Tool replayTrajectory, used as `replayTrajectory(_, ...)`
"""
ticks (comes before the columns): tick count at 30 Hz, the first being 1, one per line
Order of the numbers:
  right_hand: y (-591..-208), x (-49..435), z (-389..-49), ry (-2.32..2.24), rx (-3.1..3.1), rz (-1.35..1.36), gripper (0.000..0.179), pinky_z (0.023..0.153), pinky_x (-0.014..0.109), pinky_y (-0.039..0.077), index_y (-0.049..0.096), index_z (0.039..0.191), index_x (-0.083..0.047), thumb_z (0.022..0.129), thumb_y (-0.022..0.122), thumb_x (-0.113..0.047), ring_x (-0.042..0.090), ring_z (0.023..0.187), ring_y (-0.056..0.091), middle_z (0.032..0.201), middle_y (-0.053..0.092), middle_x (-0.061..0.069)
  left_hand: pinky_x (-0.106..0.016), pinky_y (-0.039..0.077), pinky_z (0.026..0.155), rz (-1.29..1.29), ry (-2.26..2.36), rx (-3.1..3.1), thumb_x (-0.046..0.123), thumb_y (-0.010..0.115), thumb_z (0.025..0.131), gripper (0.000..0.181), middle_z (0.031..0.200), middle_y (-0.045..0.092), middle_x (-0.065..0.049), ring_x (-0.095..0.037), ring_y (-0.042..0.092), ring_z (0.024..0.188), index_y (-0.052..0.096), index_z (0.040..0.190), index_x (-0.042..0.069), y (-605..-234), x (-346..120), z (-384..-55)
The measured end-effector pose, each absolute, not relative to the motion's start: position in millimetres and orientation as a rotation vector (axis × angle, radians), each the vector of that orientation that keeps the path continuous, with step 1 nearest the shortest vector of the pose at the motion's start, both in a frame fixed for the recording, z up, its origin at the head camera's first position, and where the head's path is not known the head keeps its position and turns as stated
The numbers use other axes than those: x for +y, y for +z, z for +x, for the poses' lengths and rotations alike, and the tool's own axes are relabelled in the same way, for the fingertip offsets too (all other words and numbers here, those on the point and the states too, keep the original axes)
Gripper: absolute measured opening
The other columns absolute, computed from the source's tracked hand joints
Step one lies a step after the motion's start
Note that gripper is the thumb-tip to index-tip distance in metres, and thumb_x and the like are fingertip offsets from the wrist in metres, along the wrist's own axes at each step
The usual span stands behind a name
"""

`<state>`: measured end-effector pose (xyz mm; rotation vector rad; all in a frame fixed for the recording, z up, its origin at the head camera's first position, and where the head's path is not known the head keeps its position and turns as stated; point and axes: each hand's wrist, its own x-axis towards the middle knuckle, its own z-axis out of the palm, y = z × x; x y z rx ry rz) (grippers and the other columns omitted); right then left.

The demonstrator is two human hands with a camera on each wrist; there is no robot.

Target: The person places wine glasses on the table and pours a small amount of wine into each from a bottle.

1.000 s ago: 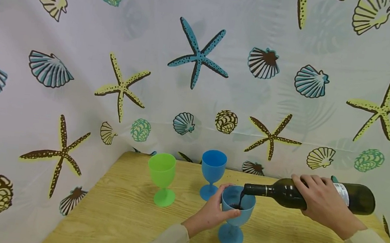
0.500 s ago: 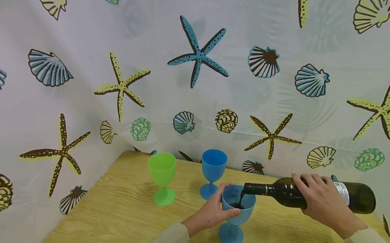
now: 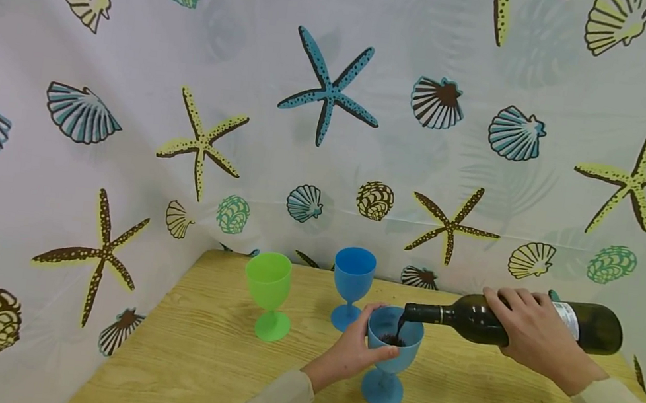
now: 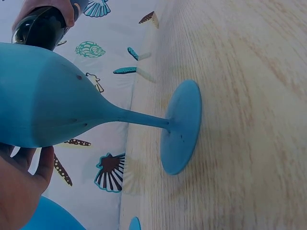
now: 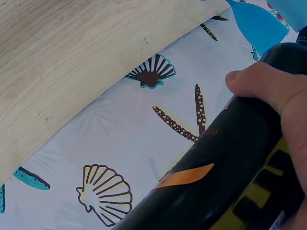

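My right hand (image 3: pixel 535 335) grips a dark glass wine bottle (image 3: pixel 468 319) by its body, the bottle lying nearly level with its neck pointing left. From its mouth a thin dark stream runs into a light blue goblet (image 3: pixel 394 362), where dark liquid (image 3: pixel 391 339) shows inside. The left hand (image 3: pixel 349 351) holds that goblet by the bowl, thumb on the near side and fingers round the far left. In the left wrist view the goblet's foot (image 4: pixel 182 127) stands on the wooden table. Seen from the right wrist, the thumb (image 5: pixel 259 81) presses along the bottle's shoulder.
Behind the held goblet stands a darker blue goblet (image 3: pixel 353 278). A green goblet (image 3: pixel 268 288) stands to its left. The wooden table (image 3: pixel 197 360) ends at a white curtain (image 3: pixel 363 166) printed with shells and starfish, which hangs behind and along the left side.
Dark liquid keeps streaming into the goblet, and a bubbly surface shows more in the bowl. Both hands and the bottle stay in nearly the same place.
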<state>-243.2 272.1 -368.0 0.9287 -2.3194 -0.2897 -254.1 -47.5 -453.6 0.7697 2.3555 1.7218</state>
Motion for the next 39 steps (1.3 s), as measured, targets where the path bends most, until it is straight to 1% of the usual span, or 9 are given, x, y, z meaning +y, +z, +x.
replayTrajectory(12,-369.0,273.3,-244.2,-0.292,-2.323,0.927,0.097,0.07,0.053,0.046,0.05,0.124,-0.001,0.044,0.093,-0.034,0.036,0.091,0.057,0.104,0.057,0.018,-0.047,0.037,0.102,0.764,1.721,2.354,0.038,0.067,0.087,0.075,0.142,0.04,-0.004,-0.023,0.041,0.127,0.025,0.146,0.018,-454.6,-46.9,-255.6)
replayTrajectory(20,-369.2,272.6,-244.6,-0.292,-2.353,0.913,0.096,0.071,0.054,0.046,0.05,0.125,-0.001,0.046,0.093,-0.034,0.036,0.091,0.057,0.104,0.058,0.017,-0.048,0.037,0.101,0.747,1.714,2.37,0.035,0.068,0.088,0.076,0.142,0.04,-0.004,-0.024,0.041,0.127,0.024,0.147,0.015,-455.5,-46.1,-256.1)
replayTrajectory(25,-368.9,272.2,-244.8,-0.295,-2.355,0.916,0.096,0.072,0.054,0.046,0.05,0.125,-0.001,0.045,0.094,-0.034,0.036,0.092,0.057,0.104,0.058,0.017,-0.047,0.038,0.101,0.772,1.72,2.375,0.036,0.067,0.088,0.075,0.141,0.04,-0.004,-0.024,0.042,0.126,0.025,0.146,0.015,-456.4,-46.4,-255.1)
replayTrajectory(33,-367.9,272.2,-243.6,-0.297,-2.365,0.916,0.097,0.073,0.054,0.045,0.049,0.126,-0.001,0.046,0.093,-0.033,0.036,0.093,0.056,0.105,0.057,0.018,-0.049,0.037,0.101,0.775,1.729,2.363,0.039,0.066,0.088,0.074,0.143,0.038,-0.004,-0.025,0.04,0.128,0.026,0.146,0.017,-459.6,-46.5,-257.3)
replayTrajectory(39,-368.1,272.1,-243.2,-0.291,-2.368,0.916,0.096,0.073,0.054,0.045,0.05,0.126,-0.001,0.046,0.093,-0.033,0.036,0.093,0.056,0.105,0.057,0.017,-0.049,0.037,0.101,0.777,1.737,2.352,0.038,0.066,0.088,0.072,0.142,0.039,-0.004,-0.024,0.041,0.128,0.026,0.146,0.018,-459.6,-46.3,-257.0)
